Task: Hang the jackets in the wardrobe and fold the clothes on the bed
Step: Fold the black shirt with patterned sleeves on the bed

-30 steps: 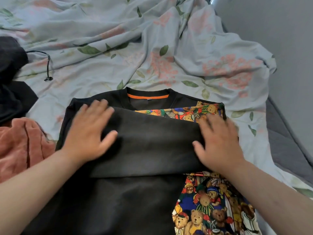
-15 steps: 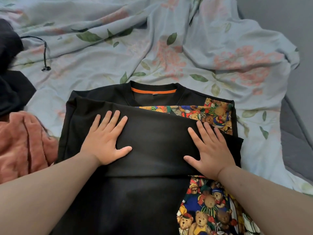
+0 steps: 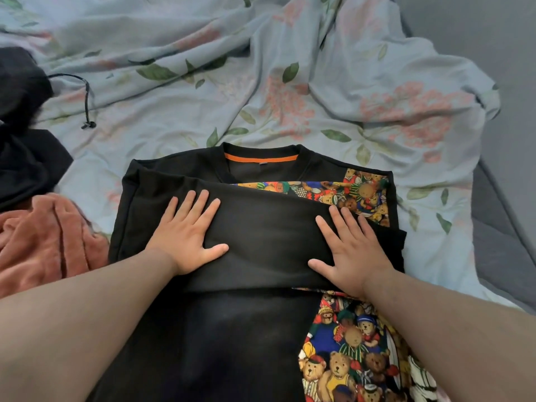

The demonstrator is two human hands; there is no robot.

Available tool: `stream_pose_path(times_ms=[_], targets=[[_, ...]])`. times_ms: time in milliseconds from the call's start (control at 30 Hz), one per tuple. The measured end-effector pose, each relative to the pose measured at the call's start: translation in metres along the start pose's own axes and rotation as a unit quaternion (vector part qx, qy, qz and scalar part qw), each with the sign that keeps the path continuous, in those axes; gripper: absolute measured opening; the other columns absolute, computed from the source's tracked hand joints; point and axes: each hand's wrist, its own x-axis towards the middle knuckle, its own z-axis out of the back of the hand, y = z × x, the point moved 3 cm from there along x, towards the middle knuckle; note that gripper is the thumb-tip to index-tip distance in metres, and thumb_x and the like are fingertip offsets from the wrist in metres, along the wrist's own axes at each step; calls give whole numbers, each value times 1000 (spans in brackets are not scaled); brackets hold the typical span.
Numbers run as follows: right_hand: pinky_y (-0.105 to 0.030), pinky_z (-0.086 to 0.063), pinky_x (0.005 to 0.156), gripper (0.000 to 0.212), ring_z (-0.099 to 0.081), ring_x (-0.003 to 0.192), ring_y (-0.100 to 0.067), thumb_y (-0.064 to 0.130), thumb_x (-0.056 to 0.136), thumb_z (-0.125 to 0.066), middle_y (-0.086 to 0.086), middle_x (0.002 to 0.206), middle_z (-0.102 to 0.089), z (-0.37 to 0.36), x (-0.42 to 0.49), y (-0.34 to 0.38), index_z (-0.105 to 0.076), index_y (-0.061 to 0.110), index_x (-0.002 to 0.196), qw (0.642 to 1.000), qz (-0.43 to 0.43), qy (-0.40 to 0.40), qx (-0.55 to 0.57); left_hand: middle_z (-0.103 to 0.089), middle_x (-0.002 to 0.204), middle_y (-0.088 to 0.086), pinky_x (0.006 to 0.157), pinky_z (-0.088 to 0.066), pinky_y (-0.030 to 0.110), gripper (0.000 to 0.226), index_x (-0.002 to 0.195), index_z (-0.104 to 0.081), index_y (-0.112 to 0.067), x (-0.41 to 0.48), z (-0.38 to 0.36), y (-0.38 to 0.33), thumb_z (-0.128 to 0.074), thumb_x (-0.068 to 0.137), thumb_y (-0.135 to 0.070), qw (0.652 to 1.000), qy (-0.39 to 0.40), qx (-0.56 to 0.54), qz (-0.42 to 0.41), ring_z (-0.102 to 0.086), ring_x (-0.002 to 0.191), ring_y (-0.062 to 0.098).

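As one black shirt (image 3: 266, 242) lies folded, left hand (image 3: 188, 236) and right hand (image 3: 353, 250) press it, both grips flat-fingered.

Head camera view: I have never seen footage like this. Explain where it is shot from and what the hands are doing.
No machine here: a camera worn on a person's head looks down at their own bare arms. The left hand and right hand lie flat, fingers straight, pressing on a black top with an orange neck band and a teddy-bear panel. Nothing is gripped. The top lies on a floral sheet; a rust-coloured garment and dark clothing sit at the left.
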Motion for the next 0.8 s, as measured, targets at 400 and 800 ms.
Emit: stream_pose_path(times_ms=[400,800], targets=[[-52,-1,124,80,-1,153,-36,55,93,-23,-20,165,-7,-39,-172,52,-9,12,159,999,-11,13,52,1,166,13,124,-1,46,98,158,-4,-10,-193,-41,-71,-4,85,-74,994,75,-56,63,3,153,28],[-41,5,123,69,-8,154,-31,41,98,-42,-16,166,-10,-52,-306,76,-21,14,158,991,-33,66,115,-21,160,22,119,-16,52,80,153,-29,-6,-344,-43,-82,-58,92,-47,981,34,-104,162,-16,149,36]])
